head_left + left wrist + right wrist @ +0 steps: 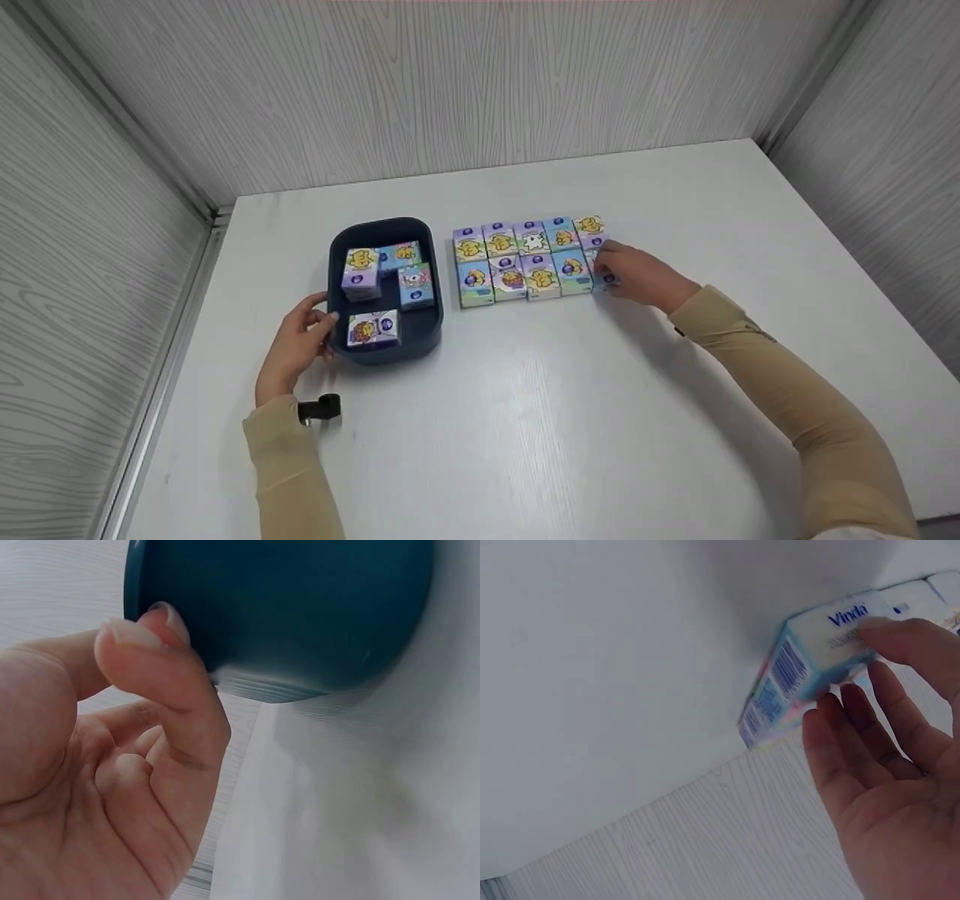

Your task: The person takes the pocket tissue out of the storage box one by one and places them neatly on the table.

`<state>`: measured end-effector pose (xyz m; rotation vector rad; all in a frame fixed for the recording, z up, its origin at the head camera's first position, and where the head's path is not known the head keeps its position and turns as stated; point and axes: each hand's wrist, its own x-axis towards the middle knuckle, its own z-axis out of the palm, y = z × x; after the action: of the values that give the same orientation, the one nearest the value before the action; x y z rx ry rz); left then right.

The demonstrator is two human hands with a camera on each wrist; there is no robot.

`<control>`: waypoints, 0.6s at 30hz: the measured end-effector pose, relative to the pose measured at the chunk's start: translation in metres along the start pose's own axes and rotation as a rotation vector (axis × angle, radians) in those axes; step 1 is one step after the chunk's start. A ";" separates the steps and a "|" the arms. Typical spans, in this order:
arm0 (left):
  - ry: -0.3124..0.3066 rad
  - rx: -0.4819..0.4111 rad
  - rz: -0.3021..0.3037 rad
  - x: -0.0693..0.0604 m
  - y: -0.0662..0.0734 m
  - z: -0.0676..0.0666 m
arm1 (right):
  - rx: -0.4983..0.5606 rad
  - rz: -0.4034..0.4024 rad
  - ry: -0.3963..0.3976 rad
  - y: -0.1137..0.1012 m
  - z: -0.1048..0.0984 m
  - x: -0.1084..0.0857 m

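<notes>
My left hand (295,341) grips the left rim of a dark blue plastic bin (386,352); the left wrist view shows fingertips at the wall of the bin (300,615). Inside it lie several small tissue packs, including a purple-and-white tissue pack (373,330) near the front and a blue tissue pack (415,286) at the right. Right of the bin, more packs form two touching rows. My right hand (637,274) holds the blue tissue pack (832,641) at the right end of the near row, thumb on its Vinda-marked end. The hand partly covers this pack in the head view.
All this stands on a white table (480,420) with panel walls behind (480,90) and at both sides. A black wrist strap piece (321,407) sticks out at my left cuff. The bin and the rows of packs stand a narrow gap apart.
</notes>
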<state>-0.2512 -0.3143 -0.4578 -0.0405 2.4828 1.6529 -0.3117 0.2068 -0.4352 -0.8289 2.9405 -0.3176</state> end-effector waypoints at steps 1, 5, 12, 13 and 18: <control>-0.001 -0.003 0.005 0.000 0.001 0.000 | -0.018 -0.006 -0.004 -0.003 -0.004 0.002; -0.014 -0.011 0.010 -0.001 0.006 0.000 | -0.076 -0.009 -0.003 -0.024 -0.020 0.015; -0.020 -0.022 -0.018 -0.011 0.025 -0.003 | -0.086 -0.100 0.023 -0.086 -0.030 0.059; -0.020 -0.018 -0.025 -0.011 0.025 -0.003 | -0.084 -0.118 0.021 -0.096 -0.029 0.067; -0.023 -0.011 -0.036 -0.004 0.011 -0.002 | -0.112 -0.200 0.015 -0.144 -0.024 0.104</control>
<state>-0.2483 -0.3116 -0.4464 -0.0673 2.4413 1.6441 -0.3296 0.0369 -0.3818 -1.1437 2.9168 -0.1710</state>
